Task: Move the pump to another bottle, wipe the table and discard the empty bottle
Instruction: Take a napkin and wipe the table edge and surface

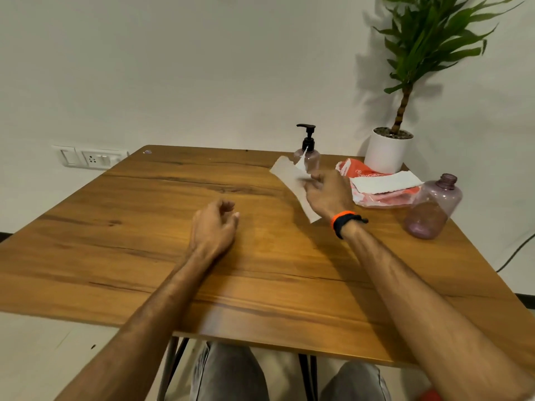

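Note:
A small purple bottle point(308, 157) with the black pump point(307, 136) on it stands at the back of the wooden table point(144, 204). A larger purple bottle point(432, 208) with no cap stands near the right edge. My right hand point(328, 192) pinches a white tissue sheet point(289, 178) lifted above the table in front of the pump bottle. My left hand point(214, 227) rests over the middle of the table, fingers loosely curled, holding nothing.
An orange tissue pack point(385, 198) with a white sheet sticking out lies at the back right. Behind it stands a white pot with a green plant point(388, 151). A wall socket panel point(89, 157) sits on the wall at left.

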{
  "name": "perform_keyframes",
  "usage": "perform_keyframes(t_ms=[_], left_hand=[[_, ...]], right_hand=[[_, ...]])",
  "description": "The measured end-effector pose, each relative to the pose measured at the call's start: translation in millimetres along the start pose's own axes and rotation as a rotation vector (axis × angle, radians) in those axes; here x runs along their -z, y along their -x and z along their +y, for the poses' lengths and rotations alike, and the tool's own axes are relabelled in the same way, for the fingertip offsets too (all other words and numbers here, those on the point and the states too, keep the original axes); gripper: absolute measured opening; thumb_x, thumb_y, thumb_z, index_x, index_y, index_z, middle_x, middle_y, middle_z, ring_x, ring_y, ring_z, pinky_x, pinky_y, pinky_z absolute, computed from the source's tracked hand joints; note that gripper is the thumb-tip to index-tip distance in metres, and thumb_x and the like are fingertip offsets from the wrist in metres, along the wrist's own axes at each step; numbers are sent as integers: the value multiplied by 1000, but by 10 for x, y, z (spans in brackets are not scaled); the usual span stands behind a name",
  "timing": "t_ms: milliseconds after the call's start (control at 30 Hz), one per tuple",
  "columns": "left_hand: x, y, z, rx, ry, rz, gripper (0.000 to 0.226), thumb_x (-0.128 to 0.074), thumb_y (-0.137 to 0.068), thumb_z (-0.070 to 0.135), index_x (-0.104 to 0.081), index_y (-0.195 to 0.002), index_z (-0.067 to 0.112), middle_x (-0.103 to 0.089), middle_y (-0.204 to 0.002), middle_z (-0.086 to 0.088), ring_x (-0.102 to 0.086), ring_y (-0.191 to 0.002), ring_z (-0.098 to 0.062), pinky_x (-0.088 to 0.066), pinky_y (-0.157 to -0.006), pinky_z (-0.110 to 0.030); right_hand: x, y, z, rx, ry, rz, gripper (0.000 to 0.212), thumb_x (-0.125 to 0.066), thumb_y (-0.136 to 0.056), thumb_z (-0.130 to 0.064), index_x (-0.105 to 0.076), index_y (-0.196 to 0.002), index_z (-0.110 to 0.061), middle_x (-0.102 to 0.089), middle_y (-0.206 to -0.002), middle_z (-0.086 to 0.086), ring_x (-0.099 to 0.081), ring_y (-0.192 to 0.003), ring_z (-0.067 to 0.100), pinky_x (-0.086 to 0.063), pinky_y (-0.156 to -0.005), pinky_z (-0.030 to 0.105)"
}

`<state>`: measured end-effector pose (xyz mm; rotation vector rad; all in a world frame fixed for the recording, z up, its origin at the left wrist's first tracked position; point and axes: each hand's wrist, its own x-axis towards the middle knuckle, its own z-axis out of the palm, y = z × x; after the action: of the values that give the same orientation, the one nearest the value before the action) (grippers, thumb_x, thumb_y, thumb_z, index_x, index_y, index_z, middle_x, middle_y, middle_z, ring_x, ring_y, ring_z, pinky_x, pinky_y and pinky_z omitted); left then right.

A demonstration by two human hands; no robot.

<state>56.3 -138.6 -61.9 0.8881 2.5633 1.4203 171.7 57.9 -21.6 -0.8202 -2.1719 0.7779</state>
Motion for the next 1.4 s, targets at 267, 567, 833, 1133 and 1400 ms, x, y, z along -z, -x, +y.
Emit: perform_keyframes(t_ms=[267, 567, 833, 1133, 1400], left_hand=[[53, -18, -358, -173, -321, 2, 25, -60, -90, 21, -67, -111, 10, -69, -118, -9, -61, -113, -29, -47, -99, -40], [22, -53, -424, -175, -353, -3, 29, -55, -94, 26, -63, -116, 9, -67, -120, -10, -58, -114, -30, -44, -101, -45], [12, -65, -412, -168, -374, -8, 29, -52, -95, 28, -63, -116, 10, -66, -123, -9, -58, -115, -29, -45, -101, -45], [-2, -32, -392, -177, -389, 5, 27, -50, -96, 23, -65, -113, 9, -67, -120, -11, -59, -113, -31, -45, -99, -44], [0, 1, -379, -170, -380, 5, 28, -47, -97, 21, -64, -116, 8, -66, -122, -12, -58, -114, -31, -43, -101, -48]], right_hand=[[-298, 86, 75, 321, 590, -358, 31, -52, -93, -16, -68, -119, -22, -66, -114, 15, -64, -95, 35, -55, -79, 39], [-376, 124, 175, 269, 397, -557, 38, -43, -101, -23, -53, -137, -28, -59, -135, 13, -58, -118, 31, -49, -100, 44], [-374, 343, 180, 376, 380, -628, 40, -41, -103, -22, -48, -143, -22, -40, -153, 4, -33, -144, 17, -19, -120, 28], [-313, 636, 130, 429, 355, -671, 42, -37, -104, -22, -43, -146, -20, -32, -157, 2, -26, -147, 16, -14, -122, 32], [-227, 838, 102, 463, 350, -701, 43, -36, -104, -21, -40, -147, -21, -30, -158, 1, -24, -148, 14, -13, -122, 30]])
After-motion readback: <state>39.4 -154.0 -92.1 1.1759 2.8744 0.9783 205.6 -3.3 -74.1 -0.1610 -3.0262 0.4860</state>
